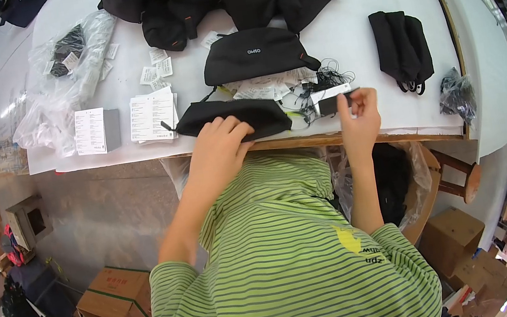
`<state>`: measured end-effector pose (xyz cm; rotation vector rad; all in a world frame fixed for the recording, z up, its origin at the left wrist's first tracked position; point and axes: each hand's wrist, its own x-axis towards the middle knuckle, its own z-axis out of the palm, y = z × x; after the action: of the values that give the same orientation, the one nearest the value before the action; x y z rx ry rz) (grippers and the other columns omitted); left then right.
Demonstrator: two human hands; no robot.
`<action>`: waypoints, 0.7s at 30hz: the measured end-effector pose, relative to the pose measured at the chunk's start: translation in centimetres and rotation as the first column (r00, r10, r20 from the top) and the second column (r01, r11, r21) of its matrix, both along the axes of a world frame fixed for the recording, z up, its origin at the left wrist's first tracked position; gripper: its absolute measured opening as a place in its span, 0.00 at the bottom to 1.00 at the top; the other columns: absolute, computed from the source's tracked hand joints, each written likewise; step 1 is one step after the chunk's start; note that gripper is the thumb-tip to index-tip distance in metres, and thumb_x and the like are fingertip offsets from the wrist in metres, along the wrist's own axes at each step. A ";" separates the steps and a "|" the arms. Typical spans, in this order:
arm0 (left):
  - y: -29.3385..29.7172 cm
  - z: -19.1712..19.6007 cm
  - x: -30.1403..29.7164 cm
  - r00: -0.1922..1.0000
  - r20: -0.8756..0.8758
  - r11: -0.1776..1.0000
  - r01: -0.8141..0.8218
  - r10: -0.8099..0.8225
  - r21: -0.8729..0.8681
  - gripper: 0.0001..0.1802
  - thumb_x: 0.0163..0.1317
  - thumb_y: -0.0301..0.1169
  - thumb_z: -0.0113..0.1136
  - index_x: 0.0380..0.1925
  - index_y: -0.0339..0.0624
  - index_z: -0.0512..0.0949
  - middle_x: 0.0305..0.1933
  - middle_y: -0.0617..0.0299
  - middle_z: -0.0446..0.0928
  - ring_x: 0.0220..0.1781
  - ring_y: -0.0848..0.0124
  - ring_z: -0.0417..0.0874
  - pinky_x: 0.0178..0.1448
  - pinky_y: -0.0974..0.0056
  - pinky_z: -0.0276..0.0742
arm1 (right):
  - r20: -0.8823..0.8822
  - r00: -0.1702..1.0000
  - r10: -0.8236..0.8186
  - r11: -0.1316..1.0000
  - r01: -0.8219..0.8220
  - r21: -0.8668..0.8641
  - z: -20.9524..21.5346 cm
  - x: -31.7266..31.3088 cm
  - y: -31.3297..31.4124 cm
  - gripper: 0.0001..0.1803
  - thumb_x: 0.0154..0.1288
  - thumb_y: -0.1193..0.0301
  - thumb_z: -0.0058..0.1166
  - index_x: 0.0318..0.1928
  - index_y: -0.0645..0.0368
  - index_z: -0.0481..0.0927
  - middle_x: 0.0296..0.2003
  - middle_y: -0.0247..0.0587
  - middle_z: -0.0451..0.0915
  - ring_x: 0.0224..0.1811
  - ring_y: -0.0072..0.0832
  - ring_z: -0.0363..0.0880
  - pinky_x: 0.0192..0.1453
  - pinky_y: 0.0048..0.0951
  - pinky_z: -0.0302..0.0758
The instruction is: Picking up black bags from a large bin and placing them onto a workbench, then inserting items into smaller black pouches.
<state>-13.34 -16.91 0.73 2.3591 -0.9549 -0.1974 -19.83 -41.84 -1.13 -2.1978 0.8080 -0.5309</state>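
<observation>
Pouch (260,115) by table edge (303,142), left fingers (233,125) holding it, right fingers (342,104) pinching black card (328,106), white tabletop (359,54) rightward

Below the white-covered table (351,45), leftward, sat a green-strapped brown cardboard box (106,291). Near the table's front right corner stood a round-seated wooden stool (472,182); farther out from the table, a plain brown cardboard carton (454,235).

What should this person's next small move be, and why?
Probably bring the dark card toward the black pouch: the right hand has the card at its fingertips, off to the pouch's right, while the left hand rests on the pouch.
</observation>
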 end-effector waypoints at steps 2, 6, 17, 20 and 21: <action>0.5 0.2 -0.8 1.000 0.017 1.000 0.007 -0.006 -0.021 0.09 0.51 0.29 0.65 0.33 0.42 0.79 0.33 0.64 0.74 0.37 0.64 0.74 0.43 0.62 0.69 | 0.092 0.991 0.094 0.991 -0.084 -0.108 0.3 1.2 1.1 0.08 0.56 0.70 0.60 0.31 0.58 0.73 0.21 0.33 0.65 0.25 0.25 0.64 0.31 0.28 0.63; 1.1 0.6 -2.4 0.998 -0.055 0.999 0.006 -0.009 -0.041 0.08 0.49 0.28 0.66 0.31 0.43 0.81 0.31 0.65 0.74 0.35 0.66 0.74 0.40 0.63 0.68 | -0.110 0.864 0.491 0.817 -0.501 -0.286 -0.5 2.7 3.0 0.08 0.48 0.71 0.64 0.28 0.56 0.78 0.27 0.36 0.70 0.35 0.33 0.69 0.39 0.34 0.67; 2.0 0.0 -3.1 0.994 -0.109 0.997 0.013 -0.021 -0.073 0.09 0.48 0.27 0.66 0.32 0.42 0.80 0.32 0.64 0.74 0.36 0.66 0.74 0.41 0.63 0.68 | -0.266 0.734 0.624 0.668 -0.679 -0.306 -3.2 4.6 7.0 0.10 0.45 0.68 0.66 0.28 0.57 0.81 0.31 0.37 0.76 0.41 0.37 0.71 0.45 0.35 0.68; 1.9 0.2 -2.8 0.994 -0.106 0.996 0.006 -0.015 -0.085 0.08 0.49 0.28 0.65 0.31 0.42 0.80 0.32 0.63 0.74 0.36 0.65 0.74 0.42 0.63 0.68 | -0.325 0.688 0.649 0.613 -0.725 -0.314 -3.3 4.8 6.2 0.07 0.48 0.69 0.65 0.28 0.56 0.80 0.27 0.36 0.75 0.39 0.36 0.71 0.43 0.35 0.69; 1.9 0.2 -2.7 0.994 -0.108 0.996 0.009 -0.019 -0.084 0.08 0.49 0.28 0.65 0.32 0.42 0.80 0.31 0.63 0.74 0.36 0.65 0.74 0.42 0.63 0.68 | -0.324 0.687 0.651 0.610 -0.727 -0.316 -2.7 4.8 5.8 0.07 0.48 0.69 0.65 0.28 0.56 0.80 0.27 0.36 0.75 0.39 0.36 0.71 0.43 0.35 0.69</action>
<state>-16.05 -14.98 0.95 2.2420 -0.9103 -0.2827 -15.04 -36.05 -3.83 -2.7490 -0.1725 -0.1026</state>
